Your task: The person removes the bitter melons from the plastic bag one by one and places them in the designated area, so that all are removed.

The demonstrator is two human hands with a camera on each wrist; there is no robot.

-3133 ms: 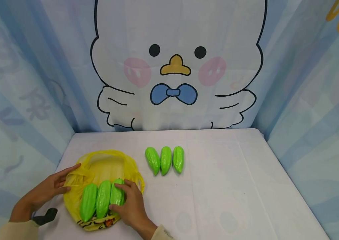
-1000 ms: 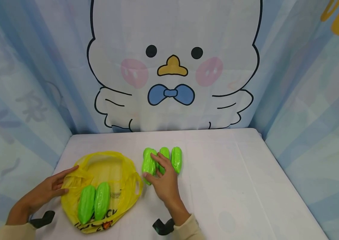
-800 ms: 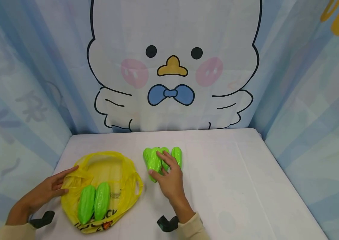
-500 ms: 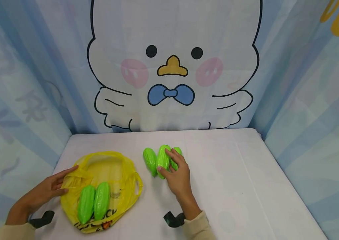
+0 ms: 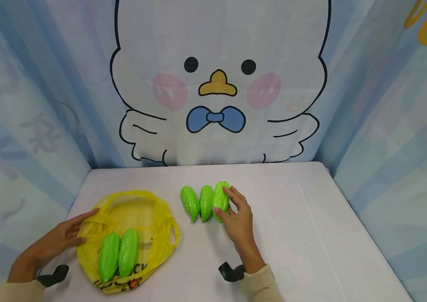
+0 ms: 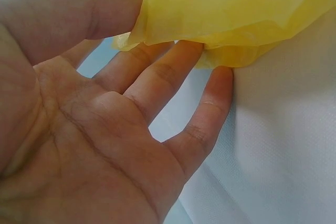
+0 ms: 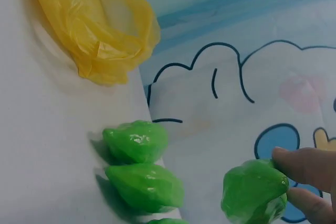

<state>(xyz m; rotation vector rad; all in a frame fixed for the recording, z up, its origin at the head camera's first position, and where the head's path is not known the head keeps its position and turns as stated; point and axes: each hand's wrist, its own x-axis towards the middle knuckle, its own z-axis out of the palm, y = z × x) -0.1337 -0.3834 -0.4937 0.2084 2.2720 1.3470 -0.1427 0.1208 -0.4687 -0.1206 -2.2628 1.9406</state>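
My right hand (image 5: 240,222) pinches a green ridged vegetable-like piece (image 5: 220,200) between thumb and fingers. In the right wrist view the held piece (image 7: 253,192) is lifted clear of two others lying on the table, with a further one (image 7: 167,221) cut off at the bottom edge. The head view shows two green pieces (image 5: 190,203) (image 5: 206,203) side by side just left of it. On the left, my left hand (image 5: 55,240) touches the side of a yellow plastic bag (image 5: 134,209) with relaxed, spread fingers. Two more green pieces (image 5: 109,256) (image 5: 128,252) lie in the bag.
The white-covered table (image 5: 304,235) extends to the right of my right hand. Behind it hangs a curtain (image 5: 217,147) with a cartoon bird, and patterned blue curtains stand at both sides. A black band piece (image 5: 231,272) is at my right wrist, another (image 5: 53,276) at my left.
My right hand took one green piece out of the bag and carried it to the back row, then moved it rightward over the row to its right end. My left hand stays at the bag.
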